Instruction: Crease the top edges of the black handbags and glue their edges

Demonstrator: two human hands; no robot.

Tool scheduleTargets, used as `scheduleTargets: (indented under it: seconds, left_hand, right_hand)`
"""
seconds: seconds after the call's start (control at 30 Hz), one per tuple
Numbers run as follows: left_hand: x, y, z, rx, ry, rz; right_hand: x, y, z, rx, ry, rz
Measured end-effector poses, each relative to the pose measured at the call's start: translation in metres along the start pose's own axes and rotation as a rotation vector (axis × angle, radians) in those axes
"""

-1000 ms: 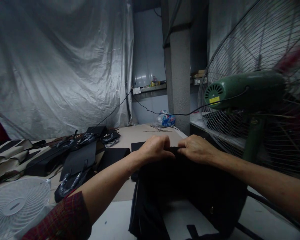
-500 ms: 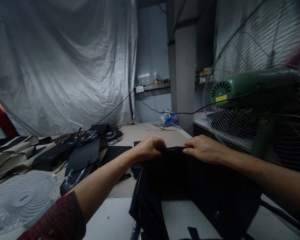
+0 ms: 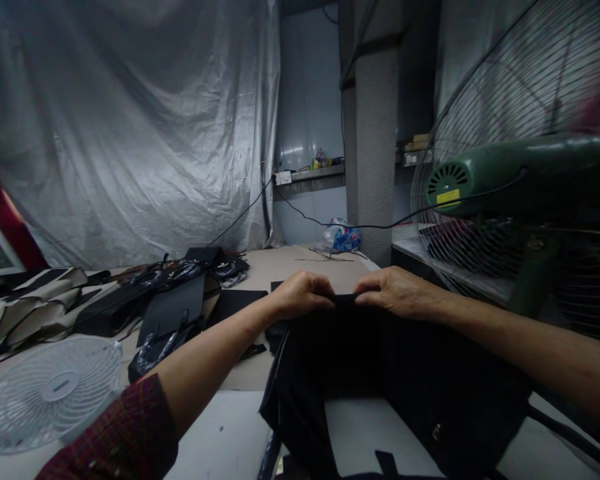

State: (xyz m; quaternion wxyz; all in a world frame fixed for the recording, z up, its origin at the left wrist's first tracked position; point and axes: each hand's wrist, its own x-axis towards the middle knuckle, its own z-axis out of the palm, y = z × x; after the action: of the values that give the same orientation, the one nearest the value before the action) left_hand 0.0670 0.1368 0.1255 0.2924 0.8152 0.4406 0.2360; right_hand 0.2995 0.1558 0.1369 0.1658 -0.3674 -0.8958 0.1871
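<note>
A black bag [image 3: 380, 373] stands upright on the white tabletop [image 3: 220, 440] in front of me. My left hand [image 3: 303, 293] is closed on the far top edge of the bag, fingers curled over it. My right hand [image 3: 393, 290] pinches the same edge just to the right, a few centimetres from the left hand. A small metal stud shows on the bag's right side wall. Both forearms reach over the bag's open mouth.
A big green standing fan [image 3: 520, 180] fills the right side, close to my right arm. A small white fan guard [image 3: 50, 393] lies at the lower left. Black bag parts and straps [image 3: 170, 307] and striped folded pieces [image 3: 30, 307] cover the left table. A silver sheet hangs behind.
My hands spread apart along the bag's top edge half a second ago and have now come closer together again. The view has shifted slightly to the left.
</note>
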Motion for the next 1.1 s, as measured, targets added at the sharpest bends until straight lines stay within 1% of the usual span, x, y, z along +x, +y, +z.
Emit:
scheduleTargets:
  seconds: [0.17,0.27,0.4,0.47,0.53,0.63,0.7,0.8,0.9,0.93,1.0,1.03,1.1]
  left_hand:
    - [0.001,0.001,0.001,0.037,0.056,-0.042]
    - [0.002,0.001,0.003,0.051,0.071,-0.049]
    - [0.004,-0.001,0.005,0.117,0.084,-0.011]
    - [0.004,0.001,0.005,0.166,0.090,0.010]
    - [0.004,0.005,0.005,0.233,0.096,0.019]
    - [0.004,0.016,0.003,0.391,0.098,0.029]
    - [0.004,0.023,0.002,0.474,0.092,0.035]
    - [0.006,0.027,0.002,0.504,0.096,0.040]
    - [0.006,0.025,0.002,0.513,0.110,0.051]
    - [0.006,0.025,0.003,0.517,0.112,0.057]
    - [0.005,0.024,0.003,0.530,0.112,0.066]
    - [0.004,0.024,0.003,0.538,0.110,0.072]
    - [0.004,0.025,0.003,0.561,0.106,0.086]
  right_hand:
    - [0.000,-0.006,0.001,-0.110,0.035,0.013]
    - [0.002,-0.009,0.001,-0.166,0.027,0.037]
    - [0.008,-0.013,0.004,-0.203,0.024,-0.090]
    - [0.011,-0.016,0.009,-0.226,0.037,-0.119]
    - [0.014,-0.018,0.014,-0.248,0.071,-0.086]
    - [0.016,-0.020,0.017,-0.248,0.121,-0.033]
    - [0.016,-0.018,0.015,-0.212,0.088,-0.047]
    - [0.011,-0.008,0.002,-0.059,-0.017,-0.072]
    - [0.002,0.004,-0.011,0.074,-0.083,0.003]
    - [-0.001,0.007,-0.014,0.077,-0.106,0.022]
    - [-0.004,0.009,-0.015,0.015,-0.130,0.029]
    - [-0.006,0.009,-0.013,-0.042,-0.117,0.017]
    - [-0.007,0.006,-0.009,-0.176,-0.045,-0.019]
